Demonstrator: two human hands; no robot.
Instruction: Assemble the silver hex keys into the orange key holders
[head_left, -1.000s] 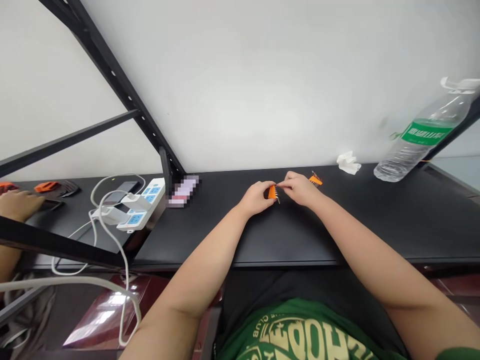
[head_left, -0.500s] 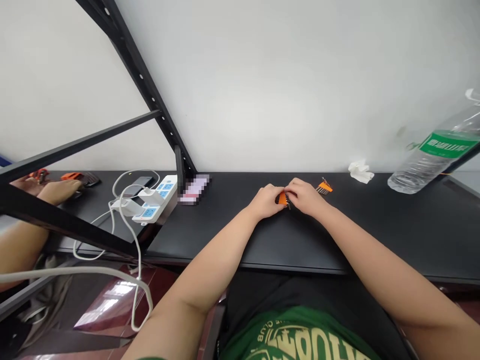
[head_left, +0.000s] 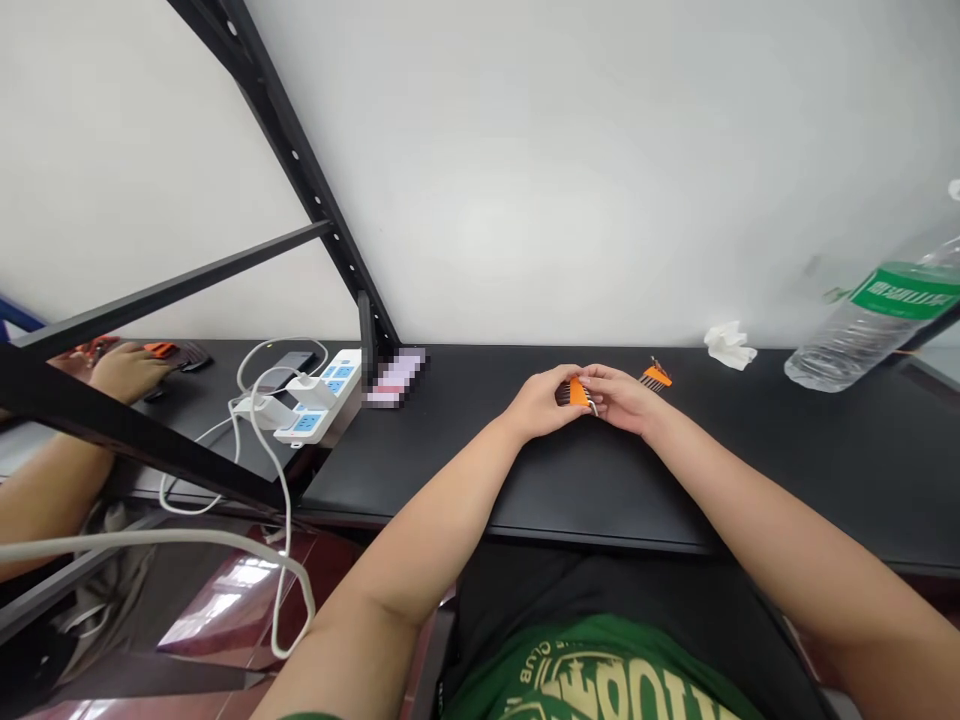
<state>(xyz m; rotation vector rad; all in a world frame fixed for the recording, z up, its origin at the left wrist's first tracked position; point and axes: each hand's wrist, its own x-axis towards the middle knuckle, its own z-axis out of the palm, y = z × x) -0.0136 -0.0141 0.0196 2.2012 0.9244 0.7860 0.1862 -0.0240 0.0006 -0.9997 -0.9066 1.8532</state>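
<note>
My left hand (head_left: 541,402) and my right hand (head_left: 626,398) meet over the black table (head_left: 750,470) and both grip a small orange holder with dark metal keys (head_left: 576,392). The left fingers wrap its left end, and the right fingers pinch its right side. A second orange holder of keys (head_left: 655,376) lies on the table just beyond my right hand, untouched.
A crumpled white tissue (head_left: 726,345) and a tilted plastic water bottle (head_left: 877,320) are at the back right. A white power strip with plugs and cables (head_left: 315,400) sits left, behind a black frame strut (head_left: 300,170). Another person's hand (head_left: 127,368) rests at far left.
Both hands have stayed together on the orange holder, turning it slightly between the fingers. The view has shifted, so everything sits a little further right.
</note>
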